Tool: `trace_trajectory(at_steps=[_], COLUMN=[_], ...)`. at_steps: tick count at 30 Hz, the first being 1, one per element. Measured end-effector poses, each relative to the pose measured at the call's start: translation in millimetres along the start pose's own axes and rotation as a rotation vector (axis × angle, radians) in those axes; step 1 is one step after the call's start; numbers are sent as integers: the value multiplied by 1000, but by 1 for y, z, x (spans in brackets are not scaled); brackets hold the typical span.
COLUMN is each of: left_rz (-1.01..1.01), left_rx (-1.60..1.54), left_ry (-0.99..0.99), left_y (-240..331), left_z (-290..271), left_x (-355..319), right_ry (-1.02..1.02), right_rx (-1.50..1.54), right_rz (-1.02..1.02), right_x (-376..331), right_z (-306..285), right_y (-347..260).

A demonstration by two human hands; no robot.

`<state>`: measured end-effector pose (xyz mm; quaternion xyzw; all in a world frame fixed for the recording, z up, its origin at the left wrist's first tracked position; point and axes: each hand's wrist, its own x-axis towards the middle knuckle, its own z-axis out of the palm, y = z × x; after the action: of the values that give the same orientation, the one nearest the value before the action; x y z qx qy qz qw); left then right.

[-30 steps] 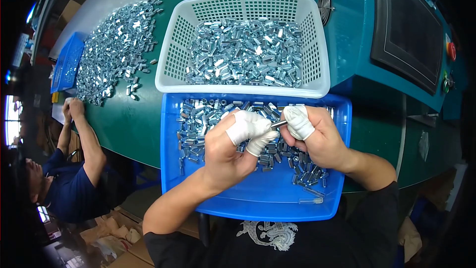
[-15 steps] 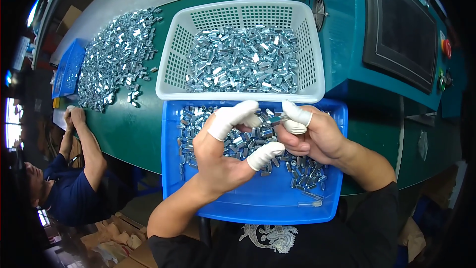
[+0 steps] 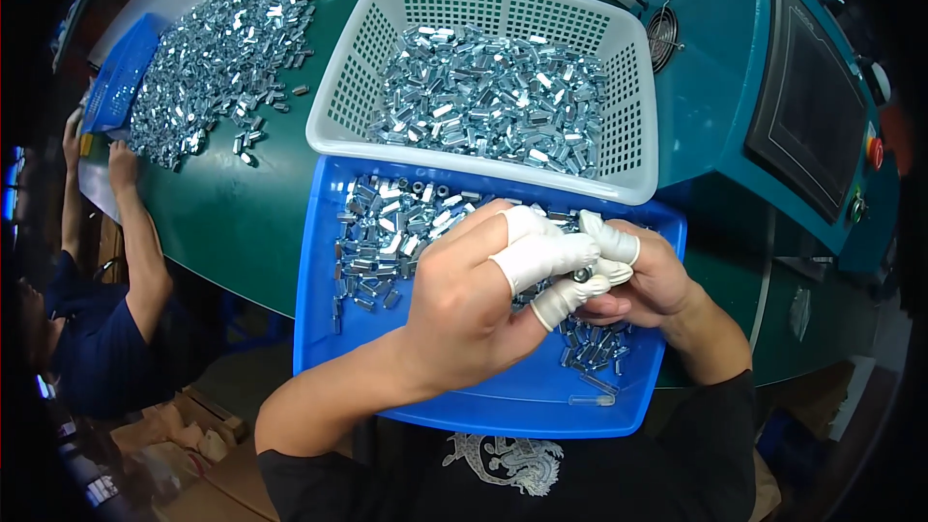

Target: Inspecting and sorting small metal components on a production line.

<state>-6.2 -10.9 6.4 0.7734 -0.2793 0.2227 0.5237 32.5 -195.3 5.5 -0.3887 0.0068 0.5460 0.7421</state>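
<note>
Over the blue tray [image 3: 425, 404], both my hands meet with white finger cots on several fingers. My left hand [image 3: 483, 280] is closed, its thumb and forefinger pinching a small shiny metal coupling nut [image 3: 582, 275] whose round open end shows. Against those fingertips, my right hand [image 3: 643, 275] is curled round the same spot, thumb over its fingers; what lies deeper in its grip is hidden. Beneath the hands, many loose coupling nuts [image 3: 387, 232] cover the tray's far part. A clear tube-like piece [image 3: 592, 400] lies near the tray's front right corner.
Beyond the tray stands a white perforated basket [image 3: 338, 106] of coupling nuts. A heap of them [image 3: 227, 48] lies on the green table [image 3: 246, 232] at left, beside a blue basket [image 3: 121, 77]. There a co-worker's hand [image 3: 122, 164] reaches in. A teal machine [image 3: 710, 68] with a screen stands right.
My left hand has moved right and closed its spread fingers at my right hand's fingertips. The co-worker's hands have separated and moved to the blue basket. The whole view has shifted and tilted slightly.
</note>
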Motion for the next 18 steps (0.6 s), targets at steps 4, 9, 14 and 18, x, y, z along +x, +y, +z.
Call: trace_trajectory(at_steps=[4,9,14,18], left_rz=[-81,-403,-164,-367], left_rx=[28,192,430,644], left_ry=[98,309,-39,-314], left_y=[-11,-30,-34,-34], left_z=[-12,-18,-2,9], left_x=[4,12,-8,-23], right_ry=[177,354,380,362], right_rx=[-101,-199,-214,-236], right_rz=[-208,-388,-417,-407], right_x=[3,4,5,1], right_z=[-2,-4,-10,-5], right_y=[5,10,8,5])
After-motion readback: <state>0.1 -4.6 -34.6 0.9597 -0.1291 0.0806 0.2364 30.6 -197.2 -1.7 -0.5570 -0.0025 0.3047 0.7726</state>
